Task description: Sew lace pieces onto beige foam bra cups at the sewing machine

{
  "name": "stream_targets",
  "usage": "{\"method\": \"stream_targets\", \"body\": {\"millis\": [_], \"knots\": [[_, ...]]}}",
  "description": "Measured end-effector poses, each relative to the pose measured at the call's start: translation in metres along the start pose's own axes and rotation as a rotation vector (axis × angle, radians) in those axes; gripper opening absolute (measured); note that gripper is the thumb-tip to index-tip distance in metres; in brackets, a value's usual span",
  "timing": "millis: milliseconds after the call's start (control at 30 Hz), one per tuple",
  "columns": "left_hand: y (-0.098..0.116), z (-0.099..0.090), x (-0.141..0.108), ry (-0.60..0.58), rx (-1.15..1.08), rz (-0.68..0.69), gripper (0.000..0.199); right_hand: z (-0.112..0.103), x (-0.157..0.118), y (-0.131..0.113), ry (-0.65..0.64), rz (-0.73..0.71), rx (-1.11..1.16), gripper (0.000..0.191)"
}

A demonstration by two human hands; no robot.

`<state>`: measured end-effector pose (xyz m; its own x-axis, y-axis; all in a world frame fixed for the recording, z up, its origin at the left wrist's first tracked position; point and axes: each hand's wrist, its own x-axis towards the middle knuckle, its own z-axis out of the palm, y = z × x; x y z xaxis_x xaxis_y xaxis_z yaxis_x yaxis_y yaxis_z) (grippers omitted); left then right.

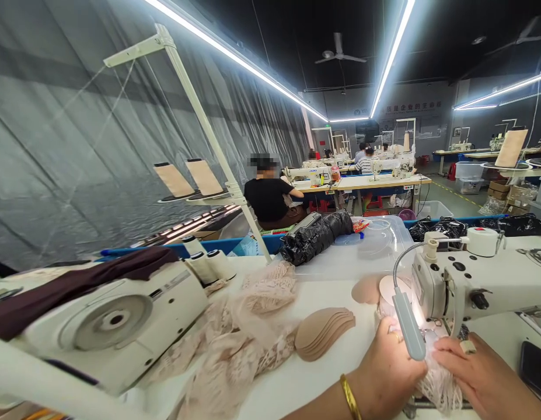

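Note:
Under the head of the white sewing machine (440, 280) at the right lies a piece of pale pink lace fabric (439, 382), its fringe hanging toward me. My left hand (386, 364), with a gold bracelet at the wrist, is closed on the fabric's left side; the grey machine lamp (408, 324) hides some of its fingertips. From the right, my right hand (475, 367) grips the same fabric close to the needle area, fingers bent. A stack of beige foam cup pads (325, 332) rests left of my hands, and another round pad (367, 290) lies behind them.
Loose beige lace (248, 326) spreads across the white table. Another sewing machine (117, 321) with dark cloth (77, 280) over it stands left, beside thread cones (209, 265). A black plastic bundle (316, 236) lies behind. A person (272, 195) sits ahead. A phone (535, 367) lies far right.

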<state>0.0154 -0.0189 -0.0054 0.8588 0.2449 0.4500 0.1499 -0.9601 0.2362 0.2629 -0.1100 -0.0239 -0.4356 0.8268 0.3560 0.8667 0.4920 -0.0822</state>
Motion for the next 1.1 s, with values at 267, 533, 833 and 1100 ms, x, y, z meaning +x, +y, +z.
{"method": "stream_targets", "body": {"millis": [267,533,833,1100], "knots": [[0.006,0.004,-0.010,0.191,0.355,0.173,0.030,-0.011,-0.002,-0.008,0.003,-0.076,0.037,0.033],[0.016,0.000,-0.007,0.250,0.390,0.148,0.018,-0.013,-0.002,-0.012,0.026,-0.202,-0.118,0.050],[0.013,-0.001,-0.007,0.150,0.320,0.141,0.021,-0.020,0.004,-0.012,0.043,-0.240,-0.082,0.043],[0.040,-0.050,0.011,0.032,-0.401,-0.386,0.048,-0.029,0.008,-0.028,0.006,-0.159,0.106,0.039]]}}
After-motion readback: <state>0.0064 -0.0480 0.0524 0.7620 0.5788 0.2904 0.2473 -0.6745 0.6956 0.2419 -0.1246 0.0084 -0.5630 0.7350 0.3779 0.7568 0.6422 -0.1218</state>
